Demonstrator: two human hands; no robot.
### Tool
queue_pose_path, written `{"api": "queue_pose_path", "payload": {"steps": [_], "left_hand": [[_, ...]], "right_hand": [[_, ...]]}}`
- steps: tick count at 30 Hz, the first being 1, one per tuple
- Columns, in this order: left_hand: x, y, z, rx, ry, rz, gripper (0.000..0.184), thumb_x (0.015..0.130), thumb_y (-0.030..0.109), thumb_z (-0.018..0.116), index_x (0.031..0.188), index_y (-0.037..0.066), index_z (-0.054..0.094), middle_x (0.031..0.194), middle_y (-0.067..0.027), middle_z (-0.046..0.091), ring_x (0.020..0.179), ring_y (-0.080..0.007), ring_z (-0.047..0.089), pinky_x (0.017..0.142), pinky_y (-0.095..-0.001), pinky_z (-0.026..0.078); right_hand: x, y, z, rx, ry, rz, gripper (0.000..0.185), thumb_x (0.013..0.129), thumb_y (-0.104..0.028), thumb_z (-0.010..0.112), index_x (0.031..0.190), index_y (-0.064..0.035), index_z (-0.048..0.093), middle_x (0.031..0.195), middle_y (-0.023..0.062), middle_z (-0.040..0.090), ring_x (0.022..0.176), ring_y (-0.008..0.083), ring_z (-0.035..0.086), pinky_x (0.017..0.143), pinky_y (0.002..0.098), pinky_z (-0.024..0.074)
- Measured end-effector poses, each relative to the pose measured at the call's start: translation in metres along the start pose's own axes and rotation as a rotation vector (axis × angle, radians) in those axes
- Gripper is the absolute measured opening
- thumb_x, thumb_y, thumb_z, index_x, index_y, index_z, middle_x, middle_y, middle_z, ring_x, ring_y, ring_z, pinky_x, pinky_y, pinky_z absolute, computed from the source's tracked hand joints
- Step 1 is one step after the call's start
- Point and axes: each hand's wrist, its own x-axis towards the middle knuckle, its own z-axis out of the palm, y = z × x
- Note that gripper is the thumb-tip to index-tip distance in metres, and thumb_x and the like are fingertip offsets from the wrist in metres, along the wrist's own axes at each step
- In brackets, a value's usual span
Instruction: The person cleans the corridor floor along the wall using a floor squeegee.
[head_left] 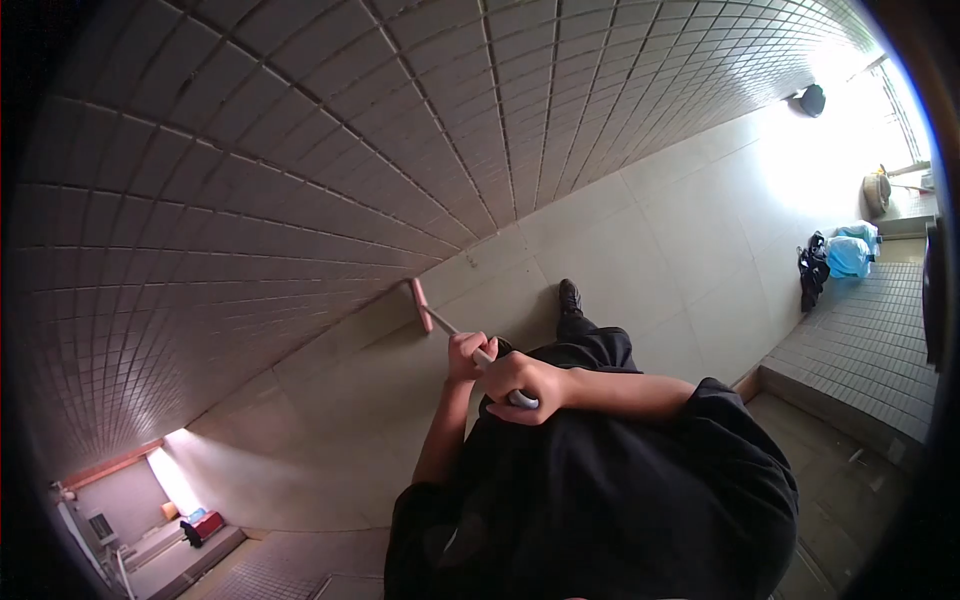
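Pink-headed long-handled floor tool (421, 306) stands with its head low on pale floor tiles (690, 215), one end at or just beside the foot of the brown tiled wall (400, 170). The view is too coarse to tell mop, broom or squeegee.

The left hand (468, 355) has its fingers wrapped round the shaft; the right hand (525, 385) is clamped nearer the butt, whose rounded end shows below the fist.

Floor work with the tool looks under way rather than finished: both hands are on the shaft and the head is at the floor. How much floor is done cannot be told, since neither a gathered heap nor a clear wet edge shows. One small mark (472, 262) lies on the floor near the wall, right of the head, apparently not dealt with. To the left, the floor runs into shade and a strip of light, where nothing separates treated from untreated. At the far right, a dark bundle (812, 100) sits by the wall, while a black cloth (812, 270) and blue plastic bags (850, 252) lie by the tiled ledge (865, 340), well apart from the head.
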Motion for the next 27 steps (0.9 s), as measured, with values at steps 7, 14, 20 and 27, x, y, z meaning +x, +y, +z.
{"api": "queue_pose_path", "payload": {"steps": [7, 14, 20, 27], "left_hand": [[0.04, 0.009, 0.032, -0.052, -0.02, 0.119, 0.031, 0.073, 0.011, 0.066, 0.055, 0.005, 0.041, 0.048, -0.0139, 0.044, 0.045, -0.0344, 0.05, 0.042, -0.0416, 0.035], [0.073, 0.028, 0.058, -0.128, -0.025, 0.182, 0.033, 0.074, 0.013, 0.066, 0.054, 0.005, 0.041, 0.048, -0.0138, 0.045, 0.044, -0.0335, 0.05, 0.042, -0.0415, 0.035], [0.081, 0.038, 0.071, -0.156, -0.045, 0.202, 0.033, 0.074, 0.013, 0.066, 0.054, 0.005, 0.041, 0.048, -0.0135, 0.045, 0.043, -0.033, 0.05, 0.042, -0.0412, 0.035], [0.083, 0.042, 0.082, -0.226, -0.095, 0.18, 0.033, 0.072, 0.012, 0.067, 0.053, 0.006, 0.04, 0.047, -0.0128, 0.044, 0.043, -0.0326, 0.049, 0.041, -0.0409, 0.035]], "right_hand": [[-0.009, -0.005, -0.024, -0.143, 0.132, 0.029, 0.022, 0.07, -0.002, 0.061, 0.057, -0.0045, 0.043, 0.058, 0.01, 0.049, 0.056, 0.0292, 0.049, 0.054, 0.0373, 0.0355], [-0.015, -0.024, -0.051, -0.214, 0.249, 0.018, 0.024, 0.069, -0.002, 0.061, 0.056, -0.0053, 0.042, 0.054, 0.0099, 0.045, 0.052, 0.0299, 0.047, 0.052, 0.0375, 0.034], [-0.022, -0.04, -0.056, -0.246, 0.293, 0.065, 0.026, 0.069, -0.003, 0.062, 0.055, -0.006, 0.04, 0.051, 0.0095, 0.043, 0.051, 0.03, 0.045, 0.051, 0.0379, 0.0332], [-0.023, -0.056, -0.052, -0.285, 0.307, 0.083, 0.027, 0.068, -0.003, 0.062, 0.055, -0.0061, 0.039, 0.052, 0.0096, 0.043, 0.051, 0.0303, 0.045, 0.05, 0.0384, 0.0329]]}}
